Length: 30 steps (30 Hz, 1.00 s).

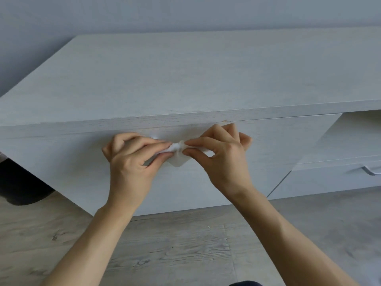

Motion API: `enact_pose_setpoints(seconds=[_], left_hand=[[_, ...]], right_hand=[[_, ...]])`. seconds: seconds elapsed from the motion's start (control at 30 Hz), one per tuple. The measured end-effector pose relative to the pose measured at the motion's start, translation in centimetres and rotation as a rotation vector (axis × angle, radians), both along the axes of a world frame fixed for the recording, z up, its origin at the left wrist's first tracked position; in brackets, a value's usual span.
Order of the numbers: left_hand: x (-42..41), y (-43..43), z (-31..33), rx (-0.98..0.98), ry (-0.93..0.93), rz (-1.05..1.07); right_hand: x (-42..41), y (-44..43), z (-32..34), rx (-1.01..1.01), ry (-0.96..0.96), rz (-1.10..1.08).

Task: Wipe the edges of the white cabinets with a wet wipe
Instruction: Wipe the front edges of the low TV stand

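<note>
left hand [132,159]: thumb and forefinger pinch the left end of the wet wipe [176,154], other fingers curled behind it
right hand [221,153]: thumb and forefinger pinch the right end; remaining fingers curled toward the cabinet face
wipe state: bunched in the middle between the two pinches, one corner hanging below; looks like it's being unfolded or refolded, not wiping yet (my read)
why held so: pulling from both ends would open up a flat patch to run along an edge; judgement only
wipe location: in the air just in front of the white cabinet [185,83], below its front top edge [123,123]; can't tell if it touches the front panel
nearest target: that front top edge, directly above the hands
small mark: orange-ish speck [224,121] on the edge just above the right hand, too small to identify
right side: open recess [354,137] under the top, lower drawer with a metal handle [371,171]
left side: dark object [22,182] on the floor by the cabinet corner, unclear what
floor [185,244]: grey wood-look planks
obstructions: nothing sits on the top or along the front edge in view
</note>
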<state>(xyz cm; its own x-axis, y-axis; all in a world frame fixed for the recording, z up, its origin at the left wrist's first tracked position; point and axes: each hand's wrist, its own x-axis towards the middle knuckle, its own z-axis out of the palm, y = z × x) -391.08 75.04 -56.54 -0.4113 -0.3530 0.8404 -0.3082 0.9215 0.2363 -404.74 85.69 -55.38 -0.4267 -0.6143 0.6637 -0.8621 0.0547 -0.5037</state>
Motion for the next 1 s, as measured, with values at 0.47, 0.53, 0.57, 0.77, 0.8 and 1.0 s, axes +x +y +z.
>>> enact_pose_setpoints(seconds=[0.47,0.53,0.57,0.77,0.8,1.0], left_hand=[[-0.1,-0.1,0.6,0.001,-0.068,-0.012],[-1.4,0.8,0.5,0.014,-0.052,-0.028],[-1.9,1.1,0.6,0.007,-0.052,-0.041],[0.7,-0.5,0.7,-0.037,-0.050,-0.013],[1.0,-0.7,0.7,-0.034,-0.054,-0.012],[-2.0,1.2,0.6,-0.021,-0.054,-0.036]], right_hand=[[-0.7,0.6,-0.4,0.048,-0.051,0.011],[-1.3,1.0,-0.4,0.038,-0.031,0.031],[-1.3,1.0,-0.3,0.038,-0.017,0.032],[0.2,-0.6,-0.7,0.020,0.030,0.041],[0.1,-0.4,-0.7,0.009,0.009,0.042],[-1.8,1.2,-0.5,-0.025,-0.057,0.085]])
